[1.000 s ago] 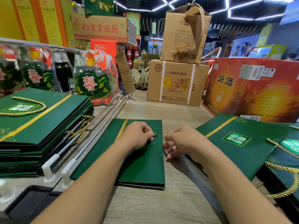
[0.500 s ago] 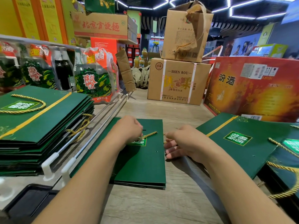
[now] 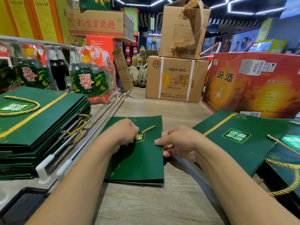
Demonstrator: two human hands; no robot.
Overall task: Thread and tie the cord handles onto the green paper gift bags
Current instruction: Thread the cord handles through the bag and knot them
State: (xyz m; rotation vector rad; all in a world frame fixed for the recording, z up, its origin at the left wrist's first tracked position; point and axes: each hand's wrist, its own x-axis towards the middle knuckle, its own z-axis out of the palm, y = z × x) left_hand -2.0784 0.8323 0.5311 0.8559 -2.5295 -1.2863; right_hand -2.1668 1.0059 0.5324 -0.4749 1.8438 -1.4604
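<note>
My left hand point(image 3: 123, 135), gripping the cord point(image 3: 148, 129), had drawn it further through the bag point(image 3: 142, 161); right hand point(image 3: 177, 142) pinched its edge; threading nearly done.

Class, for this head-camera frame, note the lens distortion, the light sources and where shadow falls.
Head view: the wide-angle lens stretches the frame's edges; the ceiling strip lights glare white; the left hand, gripping the gold cord, casts a dark shadow on the green bag, whose edge the right hand pinches.

Wood-grain surface point(image 3: 178, 109), perhaps a floor, flat green bag point(image 3: 142, 161), brown carton point(image 3: 176, 80), red box point(image 3: 251, 88)
</note>
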